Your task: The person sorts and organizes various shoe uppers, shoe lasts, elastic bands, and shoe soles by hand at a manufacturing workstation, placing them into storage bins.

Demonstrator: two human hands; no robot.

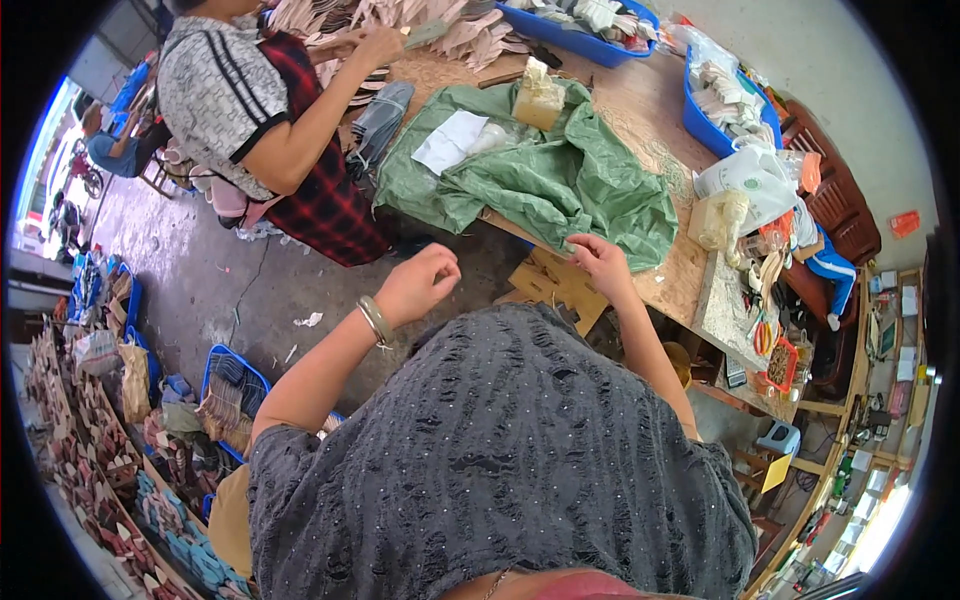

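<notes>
My left hand [425, 284] hangs in the air above the floor, left of the table's front edge, with its fingers curled in. A bangle [375, 320] sits on that wrist. At the table edge, my right hand [602, 266] has thumb and fingers drawn together in a pinch beside the crumpled green sheet [540, 185]. Whatever either hand holds, if anything, is hidden or too small to make out. On the sheet lie a white paper [450, 141] and a yellowish block [539, 100].
A co-worker in a checked apron [325, 190] stands at the table's left, handling flat pieces. Blue tubs [590, 42] of pale pieces line the far side. A white plastic bag [745, 180], scissors [763, 338] and a red basket [782, 365] are at right.
</notes>
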